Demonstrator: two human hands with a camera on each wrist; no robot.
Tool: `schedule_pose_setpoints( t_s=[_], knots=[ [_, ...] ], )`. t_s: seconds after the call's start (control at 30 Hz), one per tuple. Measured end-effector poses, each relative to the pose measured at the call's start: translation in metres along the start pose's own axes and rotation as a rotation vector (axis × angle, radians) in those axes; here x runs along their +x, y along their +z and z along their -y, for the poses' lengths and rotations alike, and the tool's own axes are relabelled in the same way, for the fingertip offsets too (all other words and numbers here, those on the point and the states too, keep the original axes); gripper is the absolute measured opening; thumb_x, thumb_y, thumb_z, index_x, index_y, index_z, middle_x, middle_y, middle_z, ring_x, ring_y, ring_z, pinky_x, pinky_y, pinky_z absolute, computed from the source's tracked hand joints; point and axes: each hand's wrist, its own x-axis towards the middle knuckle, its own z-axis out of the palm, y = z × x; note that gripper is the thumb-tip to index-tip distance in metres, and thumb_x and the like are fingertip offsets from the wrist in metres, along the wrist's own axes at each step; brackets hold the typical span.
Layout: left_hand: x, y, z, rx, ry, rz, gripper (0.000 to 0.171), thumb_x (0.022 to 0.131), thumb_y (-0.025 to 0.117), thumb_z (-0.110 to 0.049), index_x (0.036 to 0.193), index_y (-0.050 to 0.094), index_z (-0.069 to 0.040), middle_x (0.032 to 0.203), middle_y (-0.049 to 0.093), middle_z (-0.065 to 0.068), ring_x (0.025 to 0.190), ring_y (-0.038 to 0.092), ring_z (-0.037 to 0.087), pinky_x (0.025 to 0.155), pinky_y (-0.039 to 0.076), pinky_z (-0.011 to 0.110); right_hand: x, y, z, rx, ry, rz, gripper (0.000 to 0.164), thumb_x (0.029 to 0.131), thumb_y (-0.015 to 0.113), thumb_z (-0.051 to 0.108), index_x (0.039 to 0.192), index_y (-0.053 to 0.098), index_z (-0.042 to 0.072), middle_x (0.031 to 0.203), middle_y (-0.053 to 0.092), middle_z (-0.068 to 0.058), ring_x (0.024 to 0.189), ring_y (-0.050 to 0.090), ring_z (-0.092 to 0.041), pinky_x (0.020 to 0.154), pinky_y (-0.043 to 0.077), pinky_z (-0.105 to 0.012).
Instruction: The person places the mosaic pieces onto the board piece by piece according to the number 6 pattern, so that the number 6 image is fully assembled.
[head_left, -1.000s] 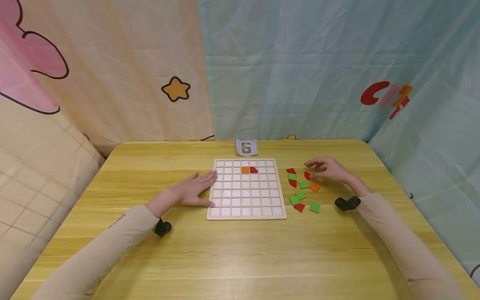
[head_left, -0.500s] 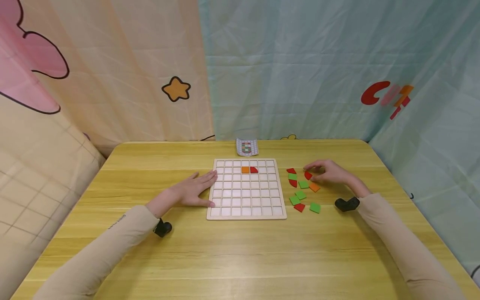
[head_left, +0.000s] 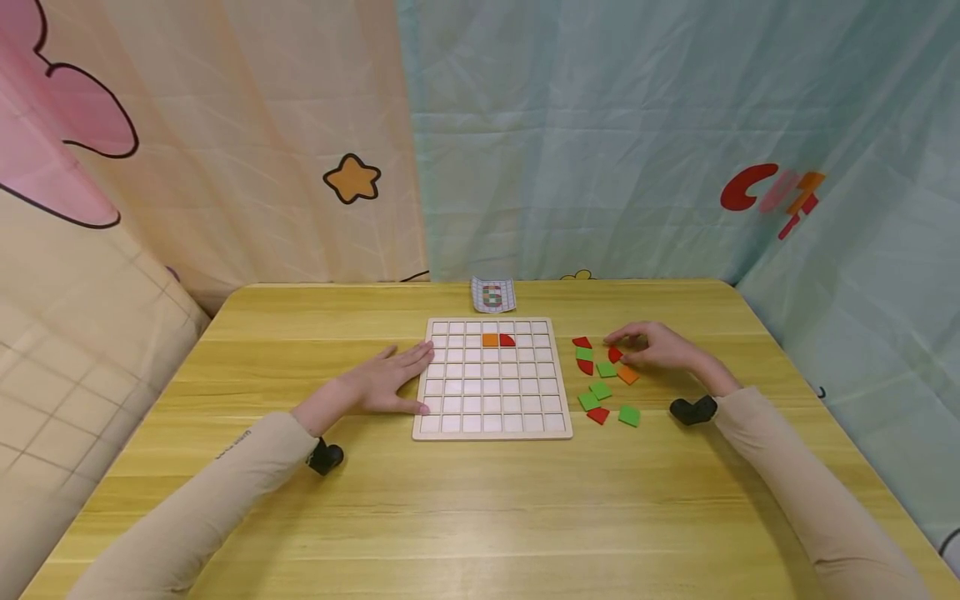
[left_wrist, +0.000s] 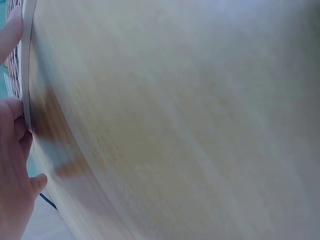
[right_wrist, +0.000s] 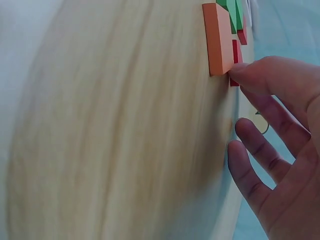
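Fingers of the right hand [head_left: 660,346] are pinching a red piece [head_left: 615,355] right of the grid board [head_left: 491,404], a green tile [head_left: 584,354] lying boardward, an orange tile [head_left: 628,375] farther out, its direction and long axis being unclear

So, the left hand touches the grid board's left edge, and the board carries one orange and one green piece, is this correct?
No: the head view shows a red piece, not a green one, beside the orange piece. The left hand touches the left edge of the grid board.
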Motion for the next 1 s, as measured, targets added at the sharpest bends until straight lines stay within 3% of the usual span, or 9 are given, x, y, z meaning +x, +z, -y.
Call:
schedule_pose_setpoints(
  t_s=[0.27,0.47,0.63,0.8,1.0],
  knots=[
    [-0.001,0.000,0.001,0.006,-0.002,0.004,0.098,0.089,0.047,-0.068,0.155,0.008,-0.008,0.163,-0.001,0.009,0.151,0.004,0.025,0.120,0.005,0.056,-0.001,-0.002,0.004,0.032,0.019,0.020,0.032,0.086,0.070,0.006,0.118,0.067,0.001,0.117,0.067,-0.018,0.108,0.061,-0.032,0.091,0.051,-0.042],
    [-0.002,-0.001,-0.001,0.005,-0.002,0.004,0.097,0.089,0.048,-0.067,0.155,0.008,-0.008,0.163,-0.002,0.008,0.151,0.004,0.025,0.120,0.005,0.056,-0.003,-0.004,0.006,-0.074,0.018,0.012,0.026,0.086,0.071,0.010,0.112,0.071,0.004,0.112,0.067,-0.013,0.103,0.060,-0.027,0.086,0.051,-0.034],
    [-0.002,-0.002,-0.002,0.002,-0.001,0.005,0.097,0.089,0.048,-0.066,0.155,0.008,-0.007,0.163,-0.001,0.009,0.151,0.004,0.025,0.120,0.006,0.056,-0.002,-0.003,0.005,-0.123,0.027,0.009,0.023,0.086,0.072,0.012,0.108,0.073,0.007,0.108,0.068,-0.010,0.100,0.061,-0.025,0.085,0.051,-0.037],
    [-0.002,-0.002,-0.002,0.000,0.000,0.005,0.097,0.089,0.048,-0.067,0.155,0.008,-0.007,0.163,-0.001,0.009,0.151,0.004,0.025,0.120,0.006,0.056,-0.002,-0.003,0.009,-0.157,0.077,0.008,0.021,0.085,0.073,0.018,0.105,0.074,0.010,0.108,0.068,-0.008,0.099,0.061,-0.024,0.086,0.051,-0.042],
    [-0.001,-0.002,-0.001,0.005,0.000,0.009,0.097,0.089,0.048,-0.066,0.155,0.007,-0.007,0.163,-0.002,0.009,0.151,0.004,0.025,0.120,0.005,0.056,-0.001,-0.004,0.017,-0.212,0.169,-0.051,0.023,0.083,0.074,0.024,0.105,0.074,0.018,0.104,0.071,-0.003,0.084,0.059,-0.016,0.074,0.048,-0.032]
  ],
)
